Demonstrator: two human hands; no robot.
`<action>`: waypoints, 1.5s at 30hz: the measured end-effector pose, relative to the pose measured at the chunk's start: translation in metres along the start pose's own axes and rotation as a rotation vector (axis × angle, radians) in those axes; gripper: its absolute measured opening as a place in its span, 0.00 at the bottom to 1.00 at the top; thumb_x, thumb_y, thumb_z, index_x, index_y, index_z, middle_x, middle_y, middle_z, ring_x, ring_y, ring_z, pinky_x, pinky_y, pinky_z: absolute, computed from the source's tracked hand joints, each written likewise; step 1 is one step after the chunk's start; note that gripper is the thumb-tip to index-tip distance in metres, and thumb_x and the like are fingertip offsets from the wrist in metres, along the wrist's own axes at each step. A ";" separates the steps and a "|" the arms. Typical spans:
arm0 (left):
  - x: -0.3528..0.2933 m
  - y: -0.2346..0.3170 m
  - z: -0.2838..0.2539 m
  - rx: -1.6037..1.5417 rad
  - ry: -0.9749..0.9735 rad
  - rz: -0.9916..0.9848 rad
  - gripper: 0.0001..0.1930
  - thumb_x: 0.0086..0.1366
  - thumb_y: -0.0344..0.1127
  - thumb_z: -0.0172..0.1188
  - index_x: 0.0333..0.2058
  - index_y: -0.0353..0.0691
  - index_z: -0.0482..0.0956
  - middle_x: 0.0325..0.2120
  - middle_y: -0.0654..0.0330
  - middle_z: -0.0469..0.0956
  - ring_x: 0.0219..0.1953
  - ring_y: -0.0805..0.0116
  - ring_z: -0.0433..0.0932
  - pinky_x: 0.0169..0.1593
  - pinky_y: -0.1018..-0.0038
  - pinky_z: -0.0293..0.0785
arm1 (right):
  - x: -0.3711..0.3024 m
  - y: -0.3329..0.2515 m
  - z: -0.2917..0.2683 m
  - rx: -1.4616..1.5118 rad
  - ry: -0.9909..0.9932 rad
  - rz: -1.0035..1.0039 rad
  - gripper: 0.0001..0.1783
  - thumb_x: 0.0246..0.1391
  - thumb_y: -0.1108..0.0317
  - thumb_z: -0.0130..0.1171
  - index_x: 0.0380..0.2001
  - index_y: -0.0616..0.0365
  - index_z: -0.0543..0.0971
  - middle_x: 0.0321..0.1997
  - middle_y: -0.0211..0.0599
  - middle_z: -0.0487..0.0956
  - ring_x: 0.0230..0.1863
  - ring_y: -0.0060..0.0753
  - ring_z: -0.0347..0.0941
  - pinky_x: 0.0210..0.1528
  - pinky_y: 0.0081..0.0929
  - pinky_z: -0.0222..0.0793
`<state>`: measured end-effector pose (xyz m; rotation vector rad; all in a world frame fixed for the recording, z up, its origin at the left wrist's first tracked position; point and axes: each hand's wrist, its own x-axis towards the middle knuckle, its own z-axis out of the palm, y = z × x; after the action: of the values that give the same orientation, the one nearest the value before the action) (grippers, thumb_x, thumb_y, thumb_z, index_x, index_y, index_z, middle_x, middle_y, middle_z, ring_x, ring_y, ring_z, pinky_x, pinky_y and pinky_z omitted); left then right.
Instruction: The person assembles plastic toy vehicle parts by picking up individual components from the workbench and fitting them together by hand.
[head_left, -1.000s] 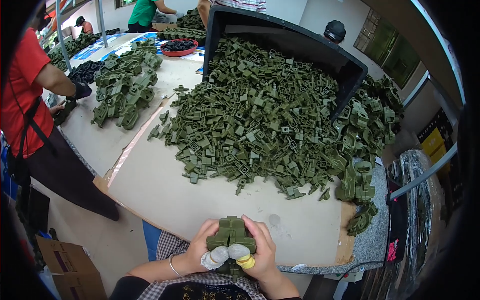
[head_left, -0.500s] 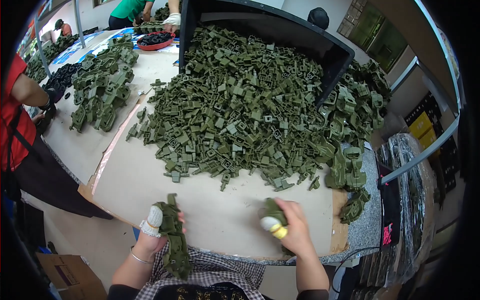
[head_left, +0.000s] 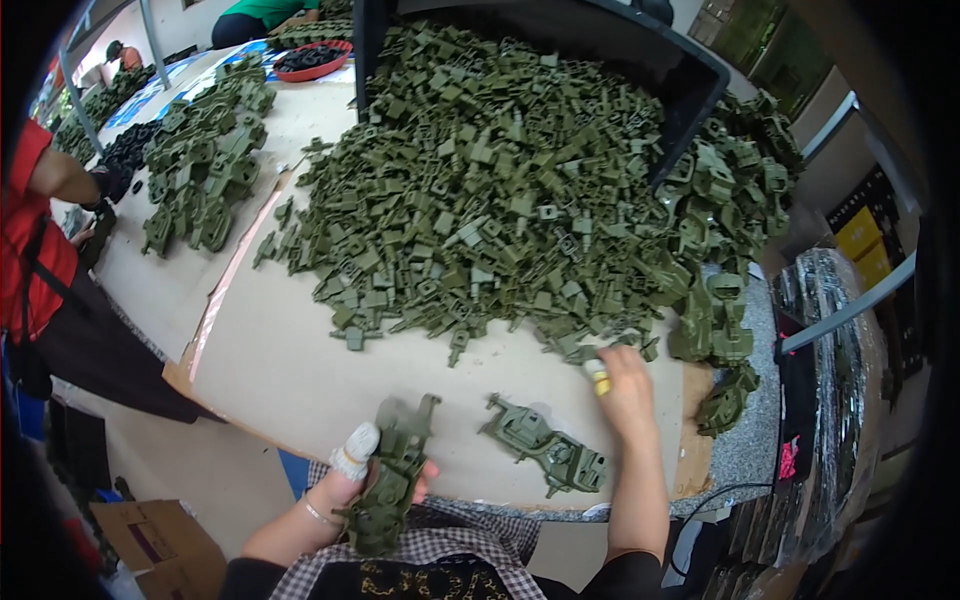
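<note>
Okay so nearest me, the left hand (head_left: 345, 484) is gripping a long olive-green part (head_left: 385, 488), knobbly with a skinny arm at its far end, tilted over the table's near edge. The palm's mostly hidden. Just right of it, a similar part (head_left: 545, 445) lies on the table (head_left: 270, 390), all hollows and ridges. Slightly farther, the right hand (head_left: 628, 388) is bent down at the near edge of a huge heap of small green pieces (head_left: 480, 220); fingertips are out of sight, so can't tell if it's pinching anything. Bigger green parts (head_left: 712, 315) crowd the heap's right side. Over left, a co-worker in red (head_left: 45, 240) is partly cropped. Behind the heap, a tipped black bin (head_left: 702, 65) blocks the view and gets cut off up top. Far left there's a red tray (head_left: 325, 73) of dark bits, too small to make out.
</note>
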<state>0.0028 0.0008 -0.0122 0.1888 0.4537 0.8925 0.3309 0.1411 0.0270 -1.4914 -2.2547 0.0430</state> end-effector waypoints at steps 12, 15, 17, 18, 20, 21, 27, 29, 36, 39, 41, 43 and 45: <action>0.003 0.004 0.032 0.497 -0.146 0.231 0.35 0.61 0.49 0.50 0.60 0.39 0.47 0.41 0.50 0.71 0.44 0.62 0.73 0.49 0.68 0.70 | -0.035 -0.139 -0.009 0.707 -0.278 0.004 0.12 0.38 0.75 0.61 0.30 0.59 0.74 0.24 0.39 0.75 0.24 0.35 0.74 0.26 0.23 0.68; -0.010 0.010 0.035 0.916 -0.102 0.310 0.41 0.59 0.44 0.55 0.62 0.40 0.39 0.50 0.49 0.66 0.49 0.60 0.70 0.51 0.69 0.66 | -0.036 -0.152 -0.001 0.669 -0.245 -0.043 0.11 0.38 0.74 0.62 0.28 0.60 0.73 0.24 0.41 0.75 0.24 0.38 0.74 0.25 0.26 0.68; -0.013 0.012 0.029 1.287 -0.053 0.348 0.42 0.57 0.44 0.55 0.62 0.40 0.39 0.58 0.50 0.56 0.55 0.58 0.65 0.55 0.71 0.61 | -0.040 -0.157 0.005 0.629 -0.243 -0.081 0.12 0.38 0.74 0.61 0.29 0.59 0.72 0.25 0.42 0.75 0.26 0.43 0.73 0.27 0.30 0.68; -0.018 0.016 0.035 1.374 -0.014 0.245 0.41 0.57 0.44 0.55 0.62 0.42 0.40 0.58 0.50 0.57 0.56 0.57 0.64 0.55 0.71 0.61 | -0.044 -0.157 0.008 0.572 -0.233 -0.078 0.13 0.38 0.75 0.60 0.31 0.58 0.72 0.27 0.43 0.75 0.28 0.47 0.73 0.29 0.34 0.69; -0.022 0.009 0.035 1.332 -0.135 0.399 0.40 0.58 0.43 0.55 0.62 0.42 0.40 0.58 0.49 0.57 0.57 0.58 0.62 0.56 0.72 0.59 | -0.056 -0.156 0.009 0.540 -0.285 -0.047 0.12 0.36 0.74 0.61 0.28 0.59 0.73 0.26 0.43 0.75 0.28 0.48 0.73 0.30 0.34 0.69; -0.025 0.004 0.038 1.230 -0.224 0.477 0.43 0.56 0.44 0.58 0.62 0.40 0.41 0.54 0.49 0.62 0.53 0.62 0.67 0.53 0.73 0.62 | -0.065 -0.157 0.011 0.540 -0.272 -0.090 0.10 0.36 0.74 0.61 0.27 0.59 0.73 0.25 0.43 0.75 0.26 0.46 0.73 0.28 0.33 0.69; -0.023 -0.014 0.066 1.038 -0.109 0.738 0.23 0.58 0.49 0.55 0.44 0.38 0.66 0.43 0.62 0.70 0.46 0.58 0.67 0.44 0.63 0.64 | -0.062 -0.161 -0.016 0.493 -0.611 -0.013 0.12 0.46 0.66 0.54 0.34 0.61 0.74 0.33 0.46 0.75 0.33 0.45 0.70 0.34 0.34 0.65; -0.024 -0.028 0.067 0.754 -0.104 0.794 0.20 0.58 0.47 0.54 0.41 0.36 0.67 0.40 0.59 0.72 0.43 0.57 0.69 0.42 0.64 0.65 | -0.083 -0.142 -0.002 0.795 -0.585 0.144 0.13 0.46 0.65 0.55 0.34 0.62 0.74 0.33 0.43 0.75 0.33 0.41 0.71 0.34 0.34 0.65; 0.042 -0.067 0.020 0.775 -0.256 0.834 0.17 0.59 0.43 0.54 0.37 0.34 0.69 0.36 0.53 0.73 0.37 0.54 0.70 0.38 0.64 0.66 | -0.067 -0.125 -0.019 0.443 -0.741 -0.254 0.20 0.42 0.74 0.53 0.43 0.61 0.71 0.43 0.54 0.72 0.42 0.53 0.69 0.45 0.39 0.65; 0.005 -0.052 0.018 0.967 -0.327 0.815 0.16 0.59 0.43 0.53 0.36 0.33 0.69 0.35 0.51 0.73 0.36 0.53 0.70 0.38 0.64 0.66 | -0.080 -0.077 0.008 0.322 -0.822 -0.476 0.16 0.42 0.75 0.51 0.40 0.63 0.72 0.39 0.53 0.73 0.39 0.54 0.70 0.42 0.39 0.66; 0.016 -0.048 0.010 1.089 -0.374 0.798 0.15 0.59 0.42 0.53 0.35 0.33 0.70 0.34 0.50 0.73 0.35 0.53 0.70 0.37 0.64 0.66 | -0.076 -0.078 0.008 0.348 -0.827 -0.441 0.16 0.43 0.74 0.52 0.39 0.63 0.72 0.38 0.52 0.73 0.39 0.53 0.70 0.42 0.39 0.66; 0.026 -0.049 0.001 1.213 -0.421 0.776 0.15 0.60 0.42 0.53 0.34 0.33 0.70 0.33 0.49 0.73 0.34 0.52 0.70 0.37 0.64 0.66 | -0.071 -0.080 0.008 0.406 -0.831 -0.357 0.16 0.43 0.72 0.53 0.39 0.63 0.72 0.38 0.50 0.73 0.39 0.49 0.70 0.41 0.37 0.66; 0.031 -0.046 -0.001 1.340 -0.468 0.746 0.15 0.60 0.41 0.53 0.34 0.32 0.70 0.32 0.48 0.73 0.33 0.52 0.71 0.37 0.63 0.66 | -0.067 -0.085 0.007 0.466 -0.831 -0.271 0.16 0.44 0.70 0.54 0.39 0.64 0.73 0.38 0.48 0.74 0.39 0.46 0.70 0.41 0.36 0.66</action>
<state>0.0518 -0.0036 -0.0379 1.8478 0.4792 1.0847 0.2764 0.0481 0.0206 -0.9909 -2.7507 1.2089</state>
